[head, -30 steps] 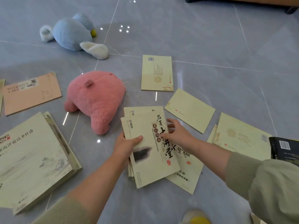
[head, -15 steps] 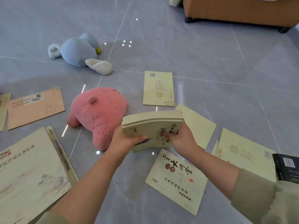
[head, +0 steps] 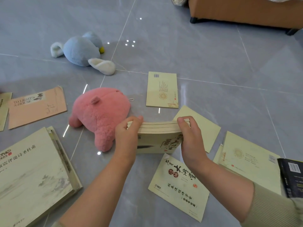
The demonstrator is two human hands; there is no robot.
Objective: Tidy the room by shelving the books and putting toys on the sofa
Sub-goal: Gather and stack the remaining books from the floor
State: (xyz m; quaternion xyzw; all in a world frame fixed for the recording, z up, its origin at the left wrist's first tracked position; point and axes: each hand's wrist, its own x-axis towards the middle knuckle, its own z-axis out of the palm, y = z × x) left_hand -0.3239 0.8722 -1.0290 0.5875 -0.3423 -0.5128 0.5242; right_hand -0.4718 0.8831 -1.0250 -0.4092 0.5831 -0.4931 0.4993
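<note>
1. The fingers of the left hand curl over the top left end of a stack of books and clamp it. The fingers of the right hand hook over the top right end in the same way, so the stack is squeezed between the two hands.
2. The stack is several thin cream paperbacks with their edges lined up on top. The front cover faces the camera and carries black brush lettering and a small red seal. It is held low over the grey tiled floor, in the middle of the view. Whether its lower edge touches the floor cannot be told.
3. At 6 o'clock from the stack, just beside it, a cream calligraphy book lies flat and face up.
4. At 9 o'clock, near the left hand, a pink plush pig lies on the floor.
5. At 12 o'clock a back-cover book with a barcode lies flat. At 2 o'clock a plain cream book shows from behind the right hand.
6. At 4 o'clock lies another cream book, with a black book at the frame edge.
7. At 8 o'clock sits a large landscape-cover book, and at 10 o'clock a salmon book.
8. Far off at 11 o'clock lies a blue plush toy. At 1 o'clock is the brown sofa.
</note>
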